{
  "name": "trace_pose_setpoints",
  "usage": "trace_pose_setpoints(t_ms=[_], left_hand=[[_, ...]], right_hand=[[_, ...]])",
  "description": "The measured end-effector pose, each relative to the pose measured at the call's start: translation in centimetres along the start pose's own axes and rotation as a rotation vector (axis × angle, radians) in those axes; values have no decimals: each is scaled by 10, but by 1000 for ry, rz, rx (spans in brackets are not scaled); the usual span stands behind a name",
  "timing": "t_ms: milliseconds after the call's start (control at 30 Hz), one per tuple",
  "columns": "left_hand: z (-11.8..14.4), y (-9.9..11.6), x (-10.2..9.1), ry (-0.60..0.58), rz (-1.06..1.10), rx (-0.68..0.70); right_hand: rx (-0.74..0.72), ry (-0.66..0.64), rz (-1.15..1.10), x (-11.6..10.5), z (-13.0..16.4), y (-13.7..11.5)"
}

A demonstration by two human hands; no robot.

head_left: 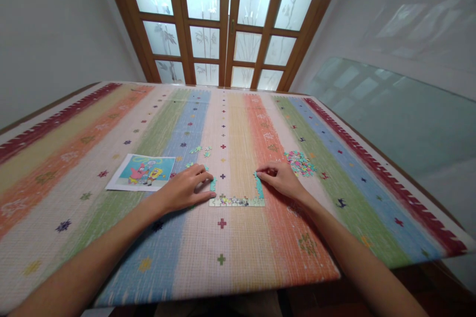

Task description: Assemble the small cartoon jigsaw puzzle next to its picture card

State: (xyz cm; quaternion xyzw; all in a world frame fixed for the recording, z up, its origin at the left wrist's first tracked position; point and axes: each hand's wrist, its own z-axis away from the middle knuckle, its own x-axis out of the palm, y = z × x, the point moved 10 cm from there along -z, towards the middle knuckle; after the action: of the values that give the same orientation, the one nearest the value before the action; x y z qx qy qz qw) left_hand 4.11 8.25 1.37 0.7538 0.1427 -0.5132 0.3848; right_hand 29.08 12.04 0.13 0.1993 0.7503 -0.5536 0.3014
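A partly joined jigsaw puzzle lies on the tablecloth in a U shape, with a pale bottom row [237, 202] and two turquoise sides. My left hand [191, 185] rests at the left side strip [213, 185], thumb and forefinger apart and touching its outer edge. At the top of the right side strip [259, 189], my right hand [280, 178] has thumb and forefinger pinched on a small turquoise puzzle piece [256, 174], partly covered by the fingertips. Several loose turquoise pieces [198, 149] lie just beyond my left hand.
A printed cartoon picture [150, 172] lies left of my left hand. Beyond my right hand is a heap of mixed puzzle pieces [300, 163]. The striped tablecloth [238, 247] covers the table. Wooden glazed doors [226, 25] stand at the far end, with walls on both sides.
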Motion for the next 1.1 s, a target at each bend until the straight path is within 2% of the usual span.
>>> trace_pose_setpoints(t_ms=[900, 1100], left_hand=[[0, 3, -1, -15, 0, 3], [0, 3, -3, -6, 20, -2]], right_hand=[[-50, -11, 99, 1, 2, -9], [-115, -144, 92, 2, 7, -23]])
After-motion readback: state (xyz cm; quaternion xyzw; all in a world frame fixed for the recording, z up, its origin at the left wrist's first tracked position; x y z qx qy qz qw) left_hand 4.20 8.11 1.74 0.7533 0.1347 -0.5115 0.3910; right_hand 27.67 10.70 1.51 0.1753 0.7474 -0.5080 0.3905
